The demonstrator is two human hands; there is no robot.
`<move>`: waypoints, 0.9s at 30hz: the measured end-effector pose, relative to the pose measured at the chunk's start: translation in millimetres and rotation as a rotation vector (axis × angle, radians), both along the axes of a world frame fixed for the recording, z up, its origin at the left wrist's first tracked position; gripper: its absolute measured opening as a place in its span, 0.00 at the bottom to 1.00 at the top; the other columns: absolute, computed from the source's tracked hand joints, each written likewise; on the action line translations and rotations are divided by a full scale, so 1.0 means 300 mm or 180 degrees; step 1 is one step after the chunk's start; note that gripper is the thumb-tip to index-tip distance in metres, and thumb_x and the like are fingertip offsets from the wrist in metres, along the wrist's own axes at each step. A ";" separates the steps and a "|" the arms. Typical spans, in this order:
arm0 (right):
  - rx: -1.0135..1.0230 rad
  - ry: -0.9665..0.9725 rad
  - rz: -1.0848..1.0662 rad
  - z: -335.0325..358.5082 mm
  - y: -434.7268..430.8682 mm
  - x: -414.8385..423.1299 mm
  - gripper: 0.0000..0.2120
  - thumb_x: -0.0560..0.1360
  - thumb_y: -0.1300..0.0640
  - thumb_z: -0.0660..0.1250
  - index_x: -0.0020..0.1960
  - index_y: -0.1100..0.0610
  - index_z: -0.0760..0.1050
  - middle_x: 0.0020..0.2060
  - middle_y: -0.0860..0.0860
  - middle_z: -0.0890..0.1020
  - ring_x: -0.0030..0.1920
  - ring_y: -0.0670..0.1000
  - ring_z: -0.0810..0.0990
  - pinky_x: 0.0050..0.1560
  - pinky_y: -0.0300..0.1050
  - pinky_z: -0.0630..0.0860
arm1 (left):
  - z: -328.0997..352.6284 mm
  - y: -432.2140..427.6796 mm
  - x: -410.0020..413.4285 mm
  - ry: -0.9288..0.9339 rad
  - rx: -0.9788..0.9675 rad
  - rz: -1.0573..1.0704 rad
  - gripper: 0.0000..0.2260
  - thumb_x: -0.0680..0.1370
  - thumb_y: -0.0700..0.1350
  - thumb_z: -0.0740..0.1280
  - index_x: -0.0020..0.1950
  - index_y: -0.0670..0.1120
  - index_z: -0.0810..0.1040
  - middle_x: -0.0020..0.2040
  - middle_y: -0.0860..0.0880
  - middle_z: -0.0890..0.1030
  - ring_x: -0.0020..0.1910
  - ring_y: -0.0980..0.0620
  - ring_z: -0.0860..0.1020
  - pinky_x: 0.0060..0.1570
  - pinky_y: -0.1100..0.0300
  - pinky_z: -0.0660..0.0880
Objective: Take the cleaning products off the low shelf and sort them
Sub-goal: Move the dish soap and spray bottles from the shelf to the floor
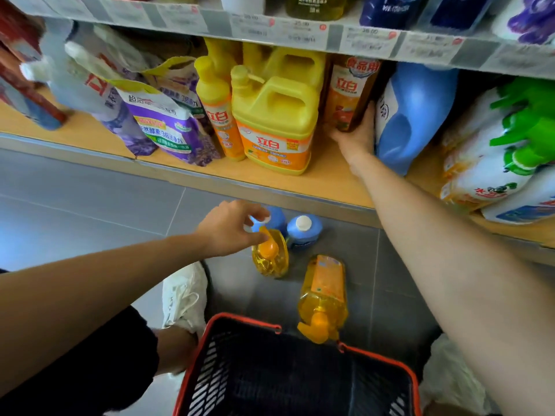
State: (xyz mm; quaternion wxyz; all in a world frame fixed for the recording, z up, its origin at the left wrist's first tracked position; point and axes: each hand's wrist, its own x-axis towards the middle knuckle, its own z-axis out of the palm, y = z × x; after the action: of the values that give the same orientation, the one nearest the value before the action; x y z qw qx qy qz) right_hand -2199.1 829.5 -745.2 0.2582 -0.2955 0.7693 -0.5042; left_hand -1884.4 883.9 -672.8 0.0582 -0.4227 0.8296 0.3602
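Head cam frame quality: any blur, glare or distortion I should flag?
Head view: wide-angle lens skews the shelf edge; bags at upper left are smeared, price labels unreadable; yellow jug label is sharp; bluish glare on the floor tiles at left; left hand pinching the pump bottle and right hand gripping the orange-label bottle are fairly crisp.

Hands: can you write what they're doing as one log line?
left hand: pinches orange pump bottle on floor | right hand: grips brown bottle on shelf

Brightly, evenly lit; deep shade beneath the upper shelf point(216, 29); strong wide-angle bowing at edges; price labels point(301, 32) and left pouches point(85, 82) blurred.
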 end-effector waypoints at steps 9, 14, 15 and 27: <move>-0.0353 -0.0121 -0.0479 0.009 -0.106 -0.015 0.44 0.68 0.59 0.79 0.77 0.63 0.60 0.70 0.59 0.75 0.69 0.54 0.75 0.69 0.47 0.71 | 0.170 -0.191 -0.191 0.0600 -0.2661 -0.0294 0.31 0.75 0.50 0.72 0.76 0.45 0.68 0.75 0.39 0.67 0.70 0.37 0.68 0.65 0.45 0.70; -0.0010 0.0451 -0.0454 0.004 -0.133 -0.050 0.38 0.68 0.53 0.79 0.73 0.61 0.68 0.67 0.58 0.78 0.67 0.55 0.77 0.66 0.48 0.72 | 0.158 -0.217 -0.221 0.0698 -0.2418 -0.0274 0.40 0.74 0.51 0.73 0.82 0.51 0.58 0.81 0.44 0.57 0.75 0.39 0.66 0.61 0.43 0.77; -0.0044 0.0380 -0.0437 0.007 -0.134 -0.050 0.39 0.66 0.52 0.81 0.72 0.61 0.69 0.66 0.57 0.79 0.65 0.55 0.78 0.65 0.47 0.74 | 0.158 -0.219 -0.220 0.0782 -0.2408 -0.0244 0.39 0.74 0.51 0.73 0.81 0.52 0.59 0.81 0.45 0.58 0.74 0.40 0.67 0.57 0.43 0.79; -0.0409 0.0104 -0.0620 -0.010 0.182 0.113 0.39 0.60 0.44 0.81 0.64 0.53 0.67 0.57 0.50 0.82 0.55 0.51 0.82 0.51 0.46 0.80 | 0.142 -0.211 -0.219 0.0857 -0.2402 -0.0204 0.40 0.73 0.50 0.73 0.81 0.52 0.59 0.81 0.44 0.58 0.75 0.40 0.66 0.49 0.44 0.82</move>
State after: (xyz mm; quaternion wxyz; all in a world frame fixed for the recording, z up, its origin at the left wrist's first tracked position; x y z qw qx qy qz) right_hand -2165.1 884.0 -748.1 0.1760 -0.2435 0.7645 -0.5703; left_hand -1950.1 820.8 -630.4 -0.1991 -0.3373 0.9166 0.0804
